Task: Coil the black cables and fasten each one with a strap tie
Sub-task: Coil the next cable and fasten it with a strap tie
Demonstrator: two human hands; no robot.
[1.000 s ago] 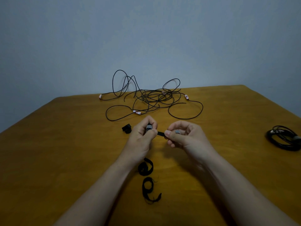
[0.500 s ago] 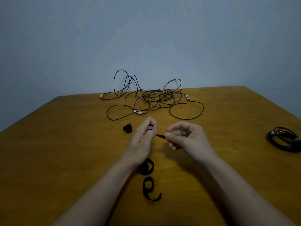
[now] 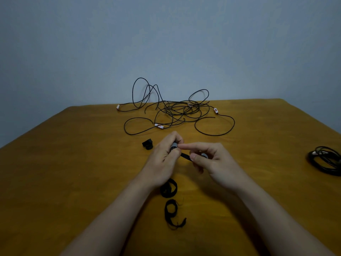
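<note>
The likeliest slip here is the strap tie (image 3: 185,156) getting away from one of the hands. Only a short black stretch shows between them, and if it is pulled harder than the pinch can bear, the free end will probably spring back and curl onto itself, so that the opening must be begun over. The left hand (image 3: 164,159) is curled round the rolled part of the tie, with a grey bit showing at its fingertips. The right hand (image 3: 217,163) pinches the other end between thumb and bent fingers, while its forefinger reaches straight out to touch the roll. A twist put in now would likely carry into the wrap later. The tie is held just above the tabletop (image 3: 73,182), near the middle. Its long axis runs across the view, slanting from the left hand, farther off, down to the right hand, nearer the person, with the free end pointing right. The black cables (image 3: 177,111) lie tangled well beyond the hands, and tugging one end out of that heap could tighten the snarl. A coiled cable (image 3: 326,160) sits at the right edge, a small black piece (image 3: 147,144) is just beside the left hand, and a curled spare tie (image 3: 168,188) lies below the wrists with a frayed spare tie (image 3: 172,214) nearer still.
</note>
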